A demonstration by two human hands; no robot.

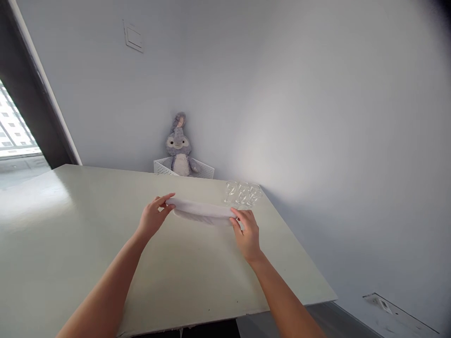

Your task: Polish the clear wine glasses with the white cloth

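Two bare hands, one white cloth (pixel 200 208), center of frame. Left hand (pixel 157 213) pinches the cloth's left end between thumb and fingers; right hand (pixel 245 231) pinches the right end the same way. Neither hand is spread flat; both grips look light, fingertips only. Cloth runs as a narrow strip from one hand to the other, dipping slightly toward the right, with a second layer showing just below the upper edge. Looks doubled over; lower layer is a bit blurred, so exact number of folds can't be told. Can't tell either whether its underside touches the table (pixel 183 272).

Progress, judged from this view: cloth is in hand, both ends secured, drawn out lengthwise and apparently doubled. Not done: it isn't laid flat or let go, and no finished, neatly squared shape shows. Reads as mid-handling.

Around it: clear glasses (pixel 243 193) grouped near the table's far right corner, right of center in frame, just beyond the right hand; neither hand touches them. Grey plush toy (pixel 181 164) sits in a white perforated basket (pixel 206 172) past the table's far edge, upper center. Wall switch (pixel 134 37) upper left, bright window (pixel 14 122) at left edge, wall socket (pixel 384 306) lower right.
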